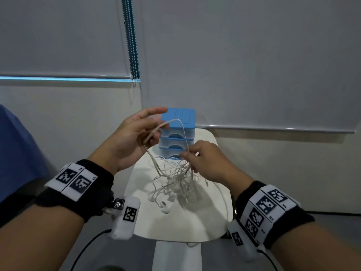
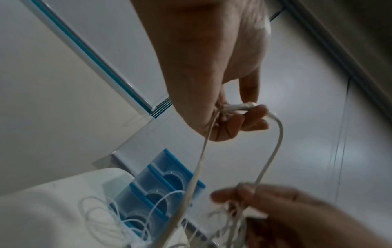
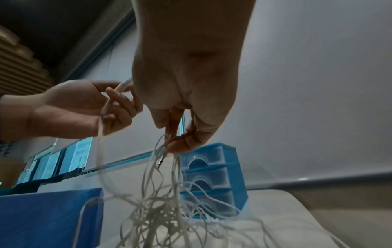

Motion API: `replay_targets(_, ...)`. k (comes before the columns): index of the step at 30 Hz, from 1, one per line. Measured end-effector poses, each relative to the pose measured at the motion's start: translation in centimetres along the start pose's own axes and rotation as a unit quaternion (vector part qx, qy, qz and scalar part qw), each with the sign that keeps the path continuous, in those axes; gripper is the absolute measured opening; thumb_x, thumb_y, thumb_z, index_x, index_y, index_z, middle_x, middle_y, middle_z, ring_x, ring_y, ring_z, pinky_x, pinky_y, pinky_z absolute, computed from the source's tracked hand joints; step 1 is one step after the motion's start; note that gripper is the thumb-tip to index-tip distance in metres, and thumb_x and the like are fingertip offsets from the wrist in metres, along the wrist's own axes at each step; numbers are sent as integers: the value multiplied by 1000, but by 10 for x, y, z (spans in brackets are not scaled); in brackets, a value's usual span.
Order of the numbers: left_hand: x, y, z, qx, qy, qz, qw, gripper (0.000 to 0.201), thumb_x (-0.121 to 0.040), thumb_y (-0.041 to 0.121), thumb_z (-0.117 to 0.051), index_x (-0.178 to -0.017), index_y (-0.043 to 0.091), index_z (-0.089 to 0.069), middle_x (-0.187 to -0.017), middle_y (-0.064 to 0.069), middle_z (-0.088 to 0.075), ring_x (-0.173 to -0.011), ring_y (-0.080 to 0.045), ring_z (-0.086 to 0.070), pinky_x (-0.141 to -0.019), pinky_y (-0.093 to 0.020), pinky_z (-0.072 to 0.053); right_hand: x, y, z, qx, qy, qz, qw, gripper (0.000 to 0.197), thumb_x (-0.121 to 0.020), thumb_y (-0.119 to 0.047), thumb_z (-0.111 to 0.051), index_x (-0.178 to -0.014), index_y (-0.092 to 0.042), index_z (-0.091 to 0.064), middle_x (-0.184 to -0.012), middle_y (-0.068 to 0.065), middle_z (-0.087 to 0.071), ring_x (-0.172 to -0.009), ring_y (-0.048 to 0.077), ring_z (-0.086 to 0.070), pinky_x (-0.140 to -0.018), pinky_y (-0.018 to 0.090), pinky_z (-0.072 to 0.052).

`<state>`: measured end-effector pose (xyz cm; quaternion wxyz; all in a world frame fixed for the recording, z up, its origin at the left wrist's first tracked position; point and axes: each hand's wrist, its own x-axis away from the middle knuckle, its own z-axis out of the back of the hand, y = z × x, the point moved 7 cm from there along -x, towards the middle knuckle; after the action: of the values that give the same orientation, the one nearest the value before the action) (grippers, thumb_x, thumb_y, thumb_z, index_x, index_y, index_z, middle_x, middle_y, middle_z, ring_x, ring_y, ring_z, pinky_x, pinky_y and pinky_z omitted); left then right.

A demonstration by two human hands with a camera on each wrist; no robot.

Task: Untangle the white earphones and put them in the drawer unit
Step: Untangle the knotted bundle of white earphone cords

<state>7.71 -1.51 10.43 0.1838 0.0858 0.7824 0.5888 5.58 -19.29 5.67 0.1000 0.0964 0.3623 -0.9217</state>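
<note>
The white earphones (image 1: 175, 178) are a tangled bundle of thin cords, lifted partly off the small white table (image 1: 211, 222); earbuds (image 1: 166, 207) lie on the tabletop. My left hand (image 1: 136, 132) is raised in front of the blue drawer unit (image 1: 178, 132) and pinches a cord loop between thumb and fingers (image 2: 252, 115). My right hand (image 1: 201, 159) is lower, to the right, and pinches several strands (image 3: 169, 146) at the top of the tangle. The cord arches from one hand to the other (image 2: 273, 151). All three drawers (image 3: 212, 177) look closed.
The drawer unit stands at the table's far edge against a grey wall. A bead chain (image 1: 132, 45) of a roller blind hangs behind on the left. Blue fabric (image 1: 17, 149) lies at the far left. A loose cord (image 1: 224, 204) runs over the table's right side.
</note>
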Motion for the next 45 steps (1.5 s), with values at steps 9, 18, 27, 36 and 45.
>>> replay_targets(9, 11, -45, -30, -184, -122, 84, 972, 32, -99, 0, -57, -128, 13, -60, -89, -16, -70, -60, -19, -55, -61, -25, -47, 1, -79, 42, 36, 144, 176, 973, 30, -102, -15, -51, -73, -7, -56, -65, -2, -50, -63, 12, -47, -59, 33, -32)
replay_targets(18, 4, -89, -23, -390, -123, 83, 909, 23, -103, 21, -62, -92, 4, -74, -77, -6, -69, -64, -17, -55, -58, -22, -46, 42, -131, 96, -92, 351, 319, 876, 18, -103, -3, -53, -101, -2, -71, -86, 5, -72, -82, 20, -72, -72, 29, -57)
replay_targets(27, -3, -4, -26, -334, -1, -124, 934, 26, -107, 17, -53, -93, 7, -73, -73, 1, -68, -57, -17, -56, -57, -22, -42, 9, -33, 39, -69, 147, 89, 983, 23, -89, -21, -70, -112, -25, -70, -92, -8, -73, -82, 8, -69, -81, 35, -57)
replay_targets(36, 15, 65, -50, -215, -66, -236, 945, 18, -103, 12, -53, -102, 6, -70, -80, -7, -66, -63, -21, -54, -62, -26, -46, -2, -25, -1, -144, 50, 39, 988, 18, -100, -19, -61, -85, -14, -71, -77, 6, -74, -62, 17, -70, -63, 30, -50)
replay_targets(45, 5, -35, -23, -188, -11, -56, 981, 45, -89, 2, -62, -119, 33, -48, -94, 1, -65, -67, -12, -59, -65, -31, -46, 8, -98, 65, -167, 185, 162, 955, 16, -100, -14, -62, -85, -13, -69, -72, 0, -72, -68, 19, -71, -68, 38, -60)
